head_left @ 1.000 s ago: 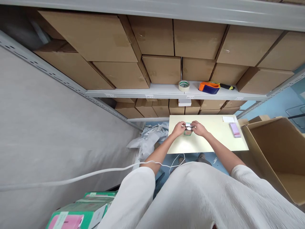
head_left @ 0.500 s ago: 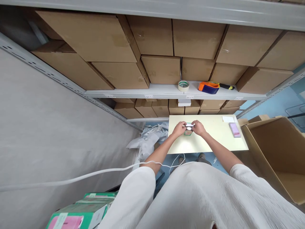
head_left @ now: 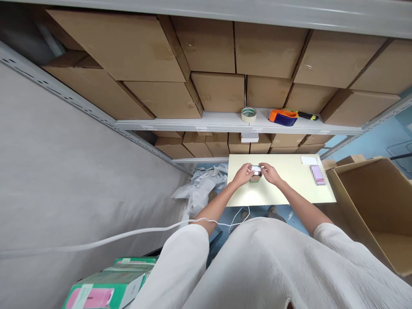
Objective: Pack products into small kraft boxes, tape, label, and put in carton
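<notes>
Over the pale tabletop (head_left: pixel 289 184), a small green-edged box (head_left: pixel 255 179) is between my two hands. Its upper part is white, with a dark, shiny strip below. My left hand (head_left: pixel 243 174) grips the box's left side, thumb on the front. At the right upper edge, the fingertips of my right hand (head_left: pixel 269 173) are bent together against it. What lies inside the box is too small to make out.
A shelf of cardboard boxes (head_left: pixel 219 91) rises behind the table, with a tape roll (head_left: pixel 249 114) and an orange-and-blue tape dispenser (head_left: pixel 283 117) on it. To the right stands a large open carton (head_left: pixel 370 206). A white cable (head_left: pixel 128 234) crosses my left arm.
My right hand has shifted slightly outward along the box's right edge. More of the box's white upper part shows now, and the bright glare on it has faded.
</notes>
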A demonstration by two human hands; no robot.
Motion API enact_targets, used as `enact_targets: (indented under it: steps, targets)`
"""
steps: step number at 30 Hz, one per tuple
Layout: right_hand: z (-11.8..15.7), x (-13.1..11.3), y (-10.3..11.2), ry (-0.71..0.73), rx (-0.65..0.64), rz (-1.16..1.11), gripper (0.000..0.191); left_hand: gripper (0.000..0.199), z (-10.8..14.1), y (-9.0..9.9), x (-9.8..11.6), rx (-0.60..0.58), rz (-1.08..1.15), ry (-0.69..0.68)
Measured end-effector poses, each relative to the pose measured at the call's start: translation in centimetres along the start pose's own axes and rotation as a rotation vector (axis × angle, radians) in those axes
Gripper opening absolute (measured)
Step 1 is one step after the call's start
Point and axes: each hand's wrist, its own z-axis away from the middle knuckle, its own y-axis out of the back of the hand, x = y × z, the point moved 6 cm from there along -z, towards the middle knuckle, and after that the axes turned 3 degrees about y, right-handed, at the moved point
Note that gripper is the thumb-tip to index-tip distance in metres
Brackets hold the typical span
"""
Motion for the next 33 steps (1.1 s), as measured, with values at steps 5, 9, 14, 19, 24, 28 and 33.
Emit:
enact_targets:
  steps: [5,9,14,19,24,28,33]
  targets:
    - [0.0,0.7,-0.1,-0.006,-0.007,-0.025,0.035,0.023,0.1,-0.3,-0.2,-0.012,-0.004,-0.068]
    - [-0.3,0.9,-0.6,-0.023,-0.02,0.031,0.027,0.038,0.6,-0.6,-0.8,-0.066,0.017,-0.094]
    - [-0.6,1.0,-0.9,-0.026,-0.03,0.031,0.022,0.045,1.2,-0.7,-1.0,-0.073,-0.005,-0.099]
    - [-0.7,1.0,-0.8,-0.006,-0.023,0.02,0.02,0.016,0.5,-1.0,-0.9,0.008,0.037,0.017]
    - [-0.3,0.9,-0.8,0.017,-0.025,0.036,0.022,0.007,0.0,-1.5,-1.0,0.065,-0.004,0.142]
    - [0.7,0.1,-1.3,0.094,-0.109,0.138,0.03,0.018,0.3,-1.7,-1.2,0.068,-0.023,0.154]
    - [1.5,-0.1,-1.7,0.108,-0.134,0.252,0.031,0.022,0.6,-1.7,-1.5,0.048,-0.009,0.112]
